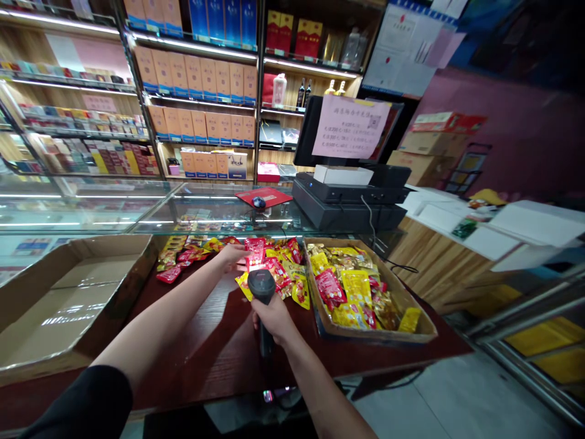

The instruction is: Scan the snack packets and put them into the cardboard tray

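Note:
My right hand [273,318] is wrapped round the handle of a black barcode scanner [261,284], its head tilted toward the packets. Light falls on a red snack packet [255,250], which my left hand [232,257] holds by its left edge. Beyond the scanner lies a loose pile of red and yellow snack packets [292,274] on the dark red table [201,329]. More packets [176,256] are spread to the left of my left hand. On the right, a cardboard box [320,326] holds many yellow, red and gold packets [356,289].
An open cardboard tray [91,268] sits at the left. Behind the table runs a glass counter [159,210] with a mouse [259,202] on a red mat. A monitor [308,131] with a pink sign stands over a black cash drawer [347,210]. Stocked shelves line the back wall.

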`<state>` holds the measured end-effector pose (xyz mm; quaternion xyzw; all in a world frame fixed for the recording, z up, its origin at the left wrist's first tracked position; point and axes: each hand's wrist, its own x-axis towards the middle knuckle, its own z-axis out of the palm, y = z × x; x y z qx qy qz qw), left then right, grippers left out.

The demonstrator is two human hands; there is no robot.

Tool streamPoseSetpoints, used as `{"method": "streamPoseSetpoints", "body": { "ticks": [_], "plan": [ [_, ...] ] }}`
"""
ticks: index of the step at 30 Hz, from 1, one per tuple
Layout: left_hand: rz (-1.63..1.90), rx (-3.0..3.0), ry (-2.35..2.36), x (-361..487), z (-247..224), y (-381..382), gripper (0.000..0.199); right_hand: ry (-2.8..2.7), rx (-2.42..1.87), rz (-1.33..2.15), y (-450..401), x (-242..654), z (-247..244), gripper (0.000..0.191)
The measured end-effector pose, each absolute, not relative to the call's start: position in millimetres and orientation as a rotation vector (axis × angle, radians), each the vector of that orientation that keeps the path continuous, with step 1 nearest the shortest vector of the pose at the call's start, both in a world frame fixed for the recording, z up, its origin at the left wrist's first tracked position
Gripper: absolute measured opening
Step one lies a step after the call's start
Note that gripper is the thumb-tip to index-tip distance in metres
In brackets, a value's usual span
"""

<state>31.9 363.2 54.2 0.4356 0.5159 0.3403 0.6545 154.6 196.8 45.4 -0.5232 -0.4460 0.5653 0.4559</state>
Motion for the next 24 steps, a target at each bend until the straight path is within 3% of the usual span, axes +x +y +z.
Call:
{"method": "streamPoseSetpoints", "body": {
  "ticks": [10, 18, 24],
  "plan": [
    [0.718, 0.942, 1.172, 26, 57, 343, 0.035, -0.903, -1.169, 1.18, 214, 171, 59, 0.022],
    [0.599, 0.848, 1.105, 14, 58, 315, 0.026, -0.716, -1.225, 1.597, 249, 197, 72, 0.012],
    [0.545, 0.725, 0.891, 43, 93, 312, 0.019, -0.718, -1.305, 1.682, 250, 237, 101, 0.002]
  ]
}}
